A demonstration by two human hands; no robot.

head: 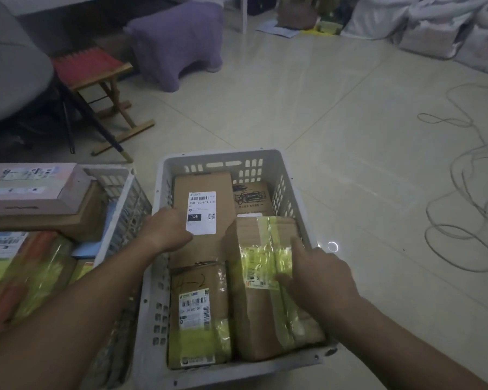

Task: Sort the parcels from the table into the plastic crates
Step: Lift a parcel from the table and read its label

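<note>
A grey plastic crate (219, 160) stands on the floor before me, packed with cardboard parcels. My left hand (166, 230) grips the left edge of a tall brown parcel with a white "15H" label (203, 192). My right hand (319, 273) lies with straight fingers on a brown parcel wrapped in yellow tape (261, 280) at the crate's right side. A smaller taped parcel (199, 313) lies at the front left of the crate. Another brown parcel with black scribbles (251, 197) sits at the back right.
A second grey crate (124, 198) to the left holds a pink-white box (31, 190) on a brown box, with taped parcels in front. Beyond are a folding stool (96, 71), a purple covered stool (178, 38), bags (434, 26) and loose cable (468, 175) on the tiled floor.
</note>
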